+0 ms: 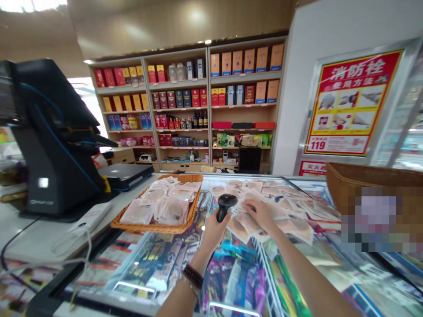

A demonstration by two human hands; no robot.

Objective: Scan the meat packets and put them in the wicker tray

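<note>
My left hand [215, 228] is wrapped round the grip of a black handheld barcode scanner [227, 200], its head angled toward the packets at the right. Beside it, my right hand [261, 213] reaches onto a spread of flat clear-and-white packets [294, 207] with round tan contents. Its fingers are bent at the edge of one packet [244, 224]; the fingertips are partly hidden. More of these packets [161, 200] fill an orange wicker basket [115, 225] to the left of the scanner. Packets and basket rest on the glass top of a display freezer [132, 264].
Wrapped ice pops [231, 277] lie in wire baskets under the glass. At the left stand a black checkout terminal [56, 154] and a dark flat device [127, 174]. A brown basket [363, 176] is at the right. Shelves of boxed goods [181, 99] line the back wall.
</note>
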